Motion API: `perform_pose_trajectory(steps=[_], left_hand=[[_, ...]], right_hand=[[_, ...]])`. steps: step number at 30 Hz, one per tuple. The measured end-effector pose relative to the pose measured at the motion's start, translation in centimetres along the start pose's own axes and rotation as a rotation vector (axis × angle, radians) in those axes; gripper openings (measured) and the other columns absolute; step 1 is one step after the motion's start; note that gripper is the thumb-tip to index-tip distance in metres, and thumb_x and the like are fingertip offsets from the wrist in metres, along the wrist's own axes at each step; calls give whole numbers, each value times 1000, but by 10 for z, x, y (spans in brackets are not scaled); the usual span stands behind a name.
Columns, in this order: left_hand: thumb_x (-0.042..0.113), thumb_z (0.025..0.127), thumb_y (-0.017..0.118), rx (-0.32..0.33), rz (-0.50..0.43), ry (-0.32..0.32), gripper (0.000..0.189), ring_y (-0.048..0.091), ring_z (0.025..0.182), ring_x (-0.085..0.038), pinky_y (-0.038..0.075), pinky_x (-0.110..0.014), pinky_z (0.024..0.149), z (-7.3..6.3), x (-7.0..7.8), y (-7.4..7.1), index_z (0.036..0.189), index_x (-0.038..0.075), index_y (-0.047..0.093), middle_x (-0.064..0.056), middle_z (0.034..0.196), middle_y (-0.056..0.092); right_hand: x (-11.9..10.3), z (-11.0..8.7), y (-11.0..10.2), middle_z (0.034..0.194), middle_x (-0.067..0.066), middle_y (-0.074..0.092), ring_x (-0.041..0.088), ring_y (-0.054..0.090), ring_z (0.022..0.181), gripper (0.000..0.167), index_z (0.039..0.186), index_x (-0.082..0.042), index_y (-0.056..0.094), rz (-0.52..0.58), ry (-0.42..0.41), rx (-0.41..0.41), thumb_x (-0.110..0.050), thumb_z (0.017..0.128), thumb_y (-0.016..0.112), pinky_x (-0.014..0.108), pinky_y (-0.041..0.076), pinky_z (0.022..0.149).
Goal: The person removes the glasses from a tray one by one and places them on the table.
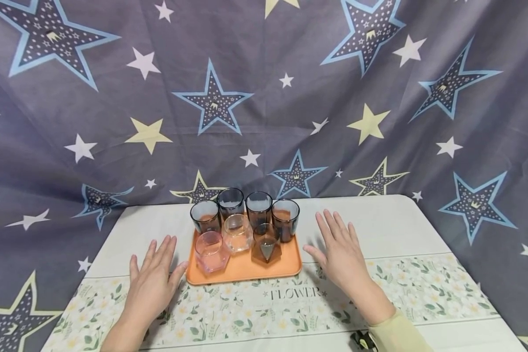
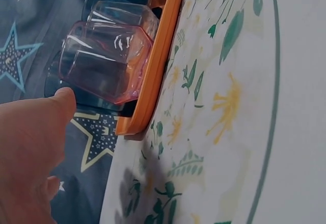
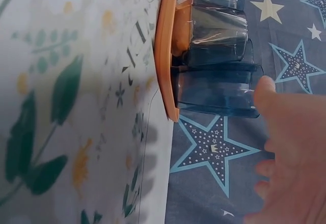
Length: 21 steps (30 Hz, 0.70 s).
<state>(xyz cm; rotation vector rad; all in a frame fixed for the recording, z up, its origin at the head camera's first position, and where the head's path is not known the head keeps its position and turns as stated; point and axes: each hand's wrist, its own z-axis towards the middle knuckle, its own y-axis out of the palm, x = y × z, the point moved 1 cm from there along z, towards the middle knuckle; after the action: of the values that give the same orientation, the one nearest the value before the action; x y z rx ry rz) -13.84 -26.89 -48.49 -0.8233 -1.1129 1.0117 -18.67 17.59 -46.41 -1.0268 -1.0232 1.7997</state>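
An orange tray (image 1: 237, 273) bears several glasses. Tall dark blue-grey tumblers (image 1: 259, 208) stand along its back. In front of them are a pink glass (image 1: 211, 254), a clear glass (image 1: 237, 234) and a brown-grey glass (image 1: 266, 249), each with a faceted base. To the tray's left, my left hand (image 1: 151, 283) is spread with straight fingers, its thumb near the tray's edge. On the other side my right hand (image 1: 341, 252) spreads its fingers too, apart from the tray. Both hands hold nothing. In the wrist views the pink glass (image 2: 107, 63) and a blue tumbler (image 3: 219, 91) appear beyond the thumbs.
The white table (image 1: 387, 225) carries a floral printed band (image 1: 422, 288) with the word FLOWER in front of the tray. A dark cloth (image 1: 264, 98) with stars hangs behind the table. Near the right sleeve lies a small black object (image 1: 363, 341).
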Motion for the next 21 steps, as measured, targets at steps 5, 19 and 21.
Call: perform_pose_trajectory(steps=[5,19,21], left_hand=[[40,114,65,-12,-39,-24,76,20,164,-52,-10,-79,126,3,-5,8,173,3,35,-24,174,37],[41,116,57,-114,-108,-109,75,17,164,-54,-3,-82,125,5,-15,26,174,3,29,-26,176,32],[43,117,56,-121,-116,-115,75,16,164,-54,-3,-81,125,5,-16,29,175,4,28,-26,176,32]], right_hand=[[0,8,1,180,19,27,40,16,168,92,176,-7,28,63,2,14,-51,107,71,63,5,135],[-1,29,8,181,17,26,38,19,168,89,176,-8,27,182,1,35,-45,108,71,62,7,135],[-1,32,9,181,18,26,38,19,168,89,176,-8,27,194,3,30,-45,109,70,62,8,135]])
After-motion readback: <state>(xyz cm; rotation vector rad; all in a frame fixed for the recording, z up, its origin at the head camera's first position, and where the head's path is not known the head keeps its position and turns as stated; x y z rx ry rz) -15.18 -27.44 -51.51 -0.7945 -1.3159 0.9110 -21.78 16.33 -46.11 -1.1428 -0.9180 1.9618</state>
